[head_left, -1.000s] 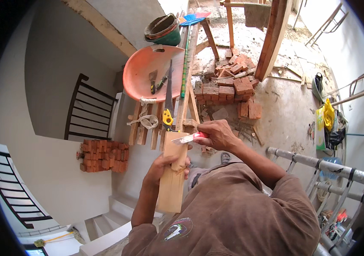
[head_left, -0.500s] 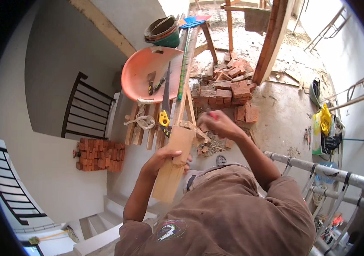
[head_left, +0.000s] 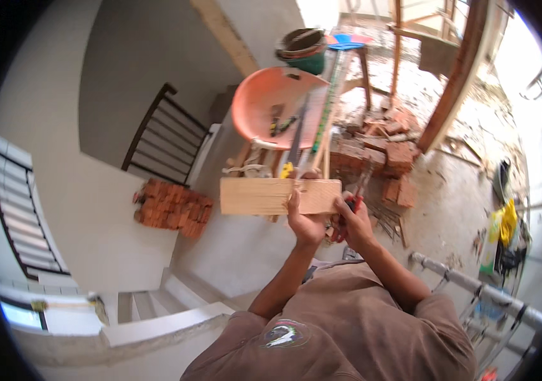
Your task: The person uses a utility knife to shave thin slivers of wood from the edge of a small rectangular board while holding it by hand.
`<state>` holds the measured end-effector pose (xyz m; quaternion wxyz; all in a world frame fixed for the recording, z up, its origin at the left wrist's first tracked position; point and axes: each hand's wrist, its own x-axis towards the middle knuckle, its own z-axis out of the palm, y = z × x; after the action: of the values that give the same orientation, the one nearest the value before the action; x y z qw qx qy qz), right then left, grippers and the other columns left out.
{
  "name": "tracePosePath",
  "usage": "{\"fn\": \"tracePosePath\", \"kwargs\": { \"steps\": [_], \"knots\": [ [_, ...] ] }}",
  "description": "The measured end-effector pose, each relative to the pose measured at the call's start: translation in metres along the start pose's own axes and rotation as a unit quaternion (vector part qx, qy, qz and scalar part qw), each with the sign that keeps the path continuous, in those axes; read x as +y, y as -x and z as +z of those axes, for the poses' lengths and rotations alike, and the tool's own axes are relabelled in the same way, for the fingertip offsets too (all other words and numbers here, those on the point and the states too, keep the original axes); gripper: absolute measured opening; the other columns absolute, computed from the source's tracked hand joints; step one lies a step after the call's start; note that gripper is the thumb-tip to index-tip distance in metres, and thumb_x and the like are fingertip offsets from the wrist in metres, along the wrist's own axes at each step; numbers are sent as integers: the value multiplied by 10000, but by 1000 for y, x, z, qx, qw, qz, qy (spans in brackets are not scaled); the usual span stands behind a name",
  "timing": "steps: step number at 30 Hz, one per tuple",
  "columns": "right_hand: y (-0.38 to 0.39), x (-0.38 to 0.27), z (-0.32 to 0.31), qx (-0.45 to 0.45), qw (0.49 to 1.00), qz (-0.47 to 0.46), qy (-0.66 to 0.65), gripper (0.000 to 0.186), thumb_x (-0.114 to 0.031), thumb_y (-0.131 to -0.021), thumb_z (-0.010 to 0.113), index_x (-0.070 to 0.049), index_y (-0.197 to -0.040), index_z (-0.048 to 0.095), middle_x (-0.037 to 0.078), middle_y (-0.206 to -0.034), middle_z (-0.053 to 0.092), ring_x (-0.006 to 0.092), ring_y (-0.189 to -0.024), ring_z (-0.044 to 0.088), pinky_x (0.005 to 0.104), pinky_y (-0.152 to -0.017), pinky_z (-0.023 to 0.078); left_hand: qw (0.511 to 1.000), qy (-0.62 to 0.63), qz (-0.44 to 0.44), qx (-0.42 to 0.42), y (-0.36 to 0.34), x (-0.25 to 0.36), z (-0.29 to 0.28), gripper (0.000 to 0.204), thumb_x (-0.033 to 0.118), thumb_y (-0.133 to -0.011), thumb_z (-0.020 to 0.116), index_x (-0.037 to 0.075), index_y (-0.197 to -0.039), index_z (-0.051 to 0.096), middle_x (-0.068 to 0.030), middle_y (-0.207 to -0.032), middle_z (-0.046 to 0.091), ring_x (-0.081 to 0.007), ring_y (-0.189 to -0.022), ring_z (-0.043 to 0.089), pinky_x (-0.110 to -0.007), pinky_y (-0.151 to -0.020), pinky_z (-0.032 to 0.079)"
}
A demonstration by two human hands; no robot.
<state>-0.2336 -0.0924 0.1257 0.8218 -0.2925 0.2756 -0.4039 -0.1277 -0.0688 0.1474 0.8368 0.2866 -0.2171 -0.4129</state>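
A pale wooden board (head_left: 255,196) lies level across my front, with a rough notch or crack near its middle. My left hand (head_left: 307,222) is closed around it, thumb on the near face and fingertips over the far edge. At the board's right end, my right hand (head_left: 356,227) grips a red-handled tool (head_left: 358,199) with a slim metal end pointing away from me. Its exact kind is blurred. Just beyond the board is a handsaw (head_left: 296,141), its yellow handle partly hidden.
An orange basin (head_left: 255,105) holding small hand tools stands beyond the board, with stacked buckets (head_left: 306,54) behind it. Broken bricks (head_left: 398,155) lie at the right, stacked bricks (head_left: 172,206) at the left. A metal rail (head_left: 493,293) runs close on my right.
The board has turned from nearly upright to level. My right hand has come in with the red-handled tool to the board's right end. The whole view has shifted.
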Motion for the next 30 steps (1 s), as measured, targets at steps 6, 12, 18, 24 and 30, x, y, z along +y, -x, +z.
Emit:
{"fn": "tracePosePath", "kwargs": {
  "steps": [6, 12, 18, 24, 30],
  "knots": [
    [-4, -3, -23, -64, 978, 11, 200, 300, -336, -1024, 503, -75, -885, 553, 14, -677, 527, 60, -558, 479, 221, -493, 386, 989, 150, 9, 16, -13, 38, 12, 362, 372, -984, 434, 59, -1150, 507, -95, -966, 551, -250, -958, 530, -445, -1006, 414],
    [0, -2, -19, -27, 893, -156, 421, 368, -357, -982, 501, -44, -796, 553, 62, -659, 477, 172, -607, 500, 358, -572, 421, 988, 105, 78, 76, -34, 67, 7, 318, 340, -970, 408, 48, -1046, 507, -79, -890, 533, -242, -891, 527, -419, -958, 440],
    [4, -25, 33, -64, 742, -340, 574, 448, -462, -856, 639, -53, -719, 515, 119, -618, 477, 341, -579, 523, 419, -531, 392, 978, 98, 79, 164, -38, 67, 37, 279, 318, -963, 438, 61, -1060, 486, -45, -871, 485, -218, -867, 505, -419, -933, 441],
    [-5, -25, 34, -56, 726, -355, 587, 469, -488, -842, 648, -62, -705, 510, 107, -622, 479, 319, -579, 532, 419, -527, 397, 977, 111, 76, 163, -39, 68, 31, 279, 324, -953, 454, 64, -1053, 479, -46, -859, 470, -209, -847, 495, -403, -928, 444],
    [-19, -17, 25, -54, 717, -371, 587, 484, -476, -870, 628, -44, -698, 497, 111, -597, 483, 328, -565, 541, 431, -524, 402, 980, 101, 82, 150, -38, 70, 28, 288, 344, -946, 471, 72, -1042, 475, -45, -852, 465, -201, -836, 490, -398, -922, 445]
  ]
}}
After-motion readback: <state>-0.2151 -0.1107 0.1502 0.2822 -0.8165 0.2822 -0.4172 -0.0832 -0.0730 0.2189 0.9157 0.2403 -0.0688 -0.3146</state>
